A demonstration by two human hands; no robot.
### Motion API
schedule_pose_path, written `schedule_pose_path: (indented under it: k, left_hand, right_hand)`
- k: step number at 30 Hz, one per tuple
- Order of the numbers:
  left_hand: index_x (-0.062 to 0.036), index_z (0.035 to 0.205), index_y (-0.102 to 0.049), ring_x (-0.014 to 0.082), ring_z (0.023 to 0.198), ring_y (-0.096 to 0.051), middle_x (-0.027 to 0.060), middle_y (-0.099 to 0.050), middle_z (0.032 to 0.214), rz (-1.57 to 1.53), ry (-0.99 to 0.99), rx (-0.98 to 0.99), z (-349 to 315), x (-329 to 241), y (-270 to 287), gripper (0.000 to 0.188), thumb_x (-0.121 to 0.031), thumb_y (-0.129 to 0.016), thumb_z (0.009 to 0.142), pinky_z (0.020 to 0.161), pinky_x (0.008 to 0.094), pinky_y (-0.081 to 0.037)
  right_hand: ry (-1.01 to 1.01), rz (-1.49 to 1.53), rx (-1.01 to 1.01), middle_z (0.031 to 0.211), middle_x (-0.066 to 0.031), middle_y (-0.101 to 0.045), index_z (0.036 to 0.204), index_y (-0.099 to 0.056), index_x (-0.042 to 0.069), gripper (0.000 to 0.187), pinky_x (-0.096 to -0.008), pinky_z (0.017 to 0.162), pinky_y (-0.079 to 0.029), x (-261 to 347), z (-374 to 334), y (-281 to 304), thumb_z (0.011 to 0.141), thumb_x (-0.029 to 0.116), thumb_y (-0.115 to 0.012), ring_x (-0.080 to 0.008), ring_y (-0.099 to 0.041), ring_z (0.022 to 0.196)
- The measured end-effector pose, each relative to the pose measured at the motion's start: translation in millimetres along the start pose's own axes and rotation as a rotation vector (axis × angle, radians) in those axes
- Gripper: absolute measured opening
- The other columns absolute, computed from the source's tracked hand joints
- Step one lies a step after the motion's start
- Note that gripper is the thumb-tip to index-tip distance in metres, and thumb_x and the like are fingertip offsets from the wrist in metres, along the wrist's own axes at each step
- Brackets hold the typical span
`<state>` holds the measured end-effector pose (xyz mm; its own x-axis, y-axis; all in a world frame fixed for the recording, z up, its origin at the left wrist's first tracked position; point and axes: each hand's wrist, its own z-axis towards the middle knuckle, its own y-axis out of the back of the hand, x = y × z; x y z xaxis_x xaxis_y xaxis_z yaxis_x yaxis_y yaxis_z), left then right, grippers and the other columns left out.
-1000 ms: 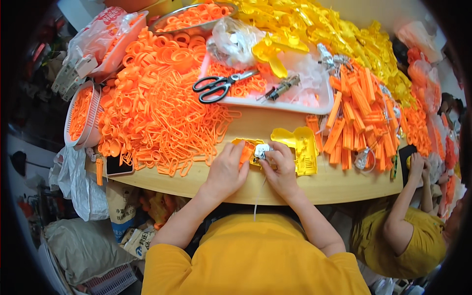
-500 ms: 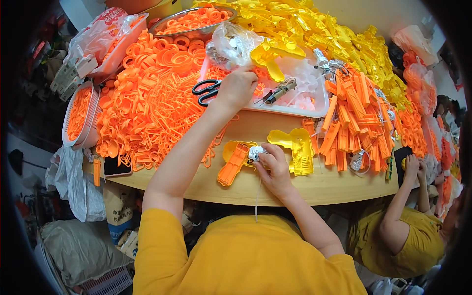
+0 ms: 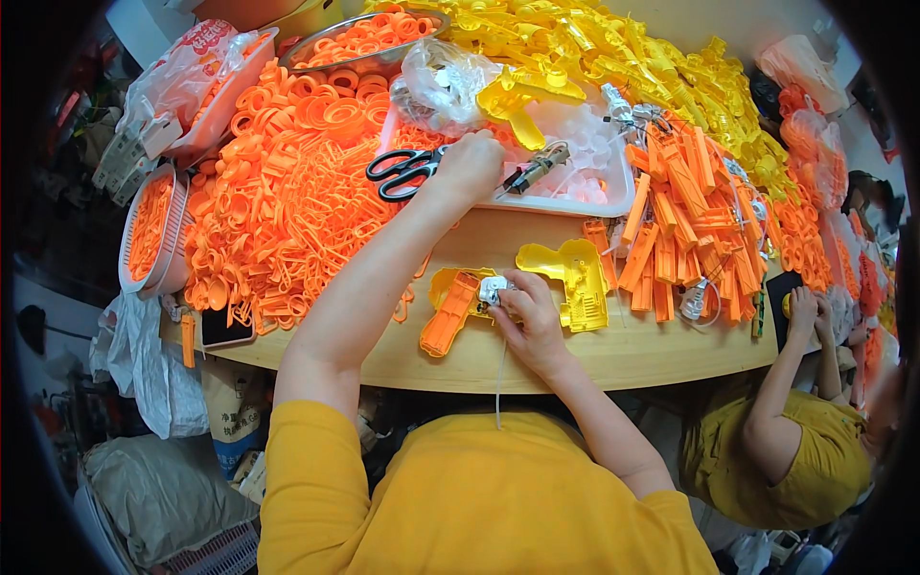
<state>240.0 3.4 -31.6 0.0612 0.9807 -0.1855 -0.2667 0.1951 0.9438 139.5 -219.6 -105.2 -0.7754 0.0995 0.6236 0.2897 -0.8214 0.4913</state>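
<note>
My right hand pinches a small white plastic mechanism with a thin pale cord hanging down toward my lap. That mechanism sits at a yellow toy-gun half shell, partly hidden by a long orange plastic case. Another yellow half shell lies open just beyond my right hand. My left hand reaches over the near left rim of a white tray, fingers curled and their tips hidden. Beside its wrist lie black-handled scissors.
Orange plastic parts heap up on the left, with orange cases at right and yellow shells behind. The tray bears a plastic bag and a dark tool. A co-worker sits at the right.
The whole view has shifted slightly. My left hand has moved a little further over the tray, its fingers turned more out of sight. My right hand keeps its grip on the white mechanism.
</note>
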Motion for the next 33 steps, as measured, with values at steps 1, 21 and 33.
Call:
schedule_pose_path:
  k: [1,21,33]
  left_hand:
    - [-0.0036,0.082,-0.072,0.0308,0.092,-0.063,0.0137,-0.064,0.098,-0.056,0.004,-0.062,-3,2,-2,0.012,-0.014,-0.069,0.078,0.079,0.0418,-0.052]
    - [-0.0015,0.098,-0.067,0.0142,0.07,-0.063,0.006,-0.063,0.083,-0.756,0.361,-0.085,-204,-55,31,0.016,-0.004,-0.071,0.082,0.06,0.0279,-0.051]
    - [-0.0072,0.088,-0.069,0.024,0.083,-0.062,0.0033,-0.069,0.1,-0.233,-0.143,-0.289,-213,-63,2,0.019,-0.005,-0.076,0.07,0.073,0.0352,-0.05]
  right_hand:
    - [-0.013,0.019,0.003,0.117,-0.0198,-0.056,0.101,-0.057,0.001,0.033,-0.0383,0.085,-0.051,-2,-2,-2,0.074,-0.002,-0.075,-0.0349,-0.057,0.105]
    - [-0.034,0.036,-0.003,0.117,-0.0192,-0.057,0.101,-0.058,0.002,0.032,-0.0376,0.086,-0.049,-9,-3,-2,0.075,-0.001,-0.075,-0.0341,-0.056,0.106]
    - [-0.034,0.024,-0.009,0.118,-0.0193,-0.058,0.1,-0.058,0.003,0.031,-0.0393,0.087,-0.049,-9,-4,-2,0.075,0.0,-0.076,-0.0347,-0.057,0.106]
